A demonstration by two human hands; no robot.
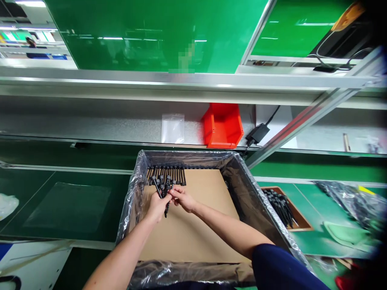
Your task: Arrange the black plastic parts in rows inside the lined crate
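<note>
Left hand [157,207]: fingers closed round black rods [162,187] above cardboard [196,233]. Right hand [184,200]: fingers narrowed against them; cannot tell if gripping.

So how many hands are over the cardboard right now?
2. The left hand grips a bunch of black rods near the cardboard's left side; the right hand is just right of it, fingertips at the bunch. Some fingers are hidden.

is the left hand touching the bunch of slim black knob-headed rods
Touching: the head view shows the bare left hand closed around the bunch of slim black knob-headed rods, which sticks out above the grip.
</note>
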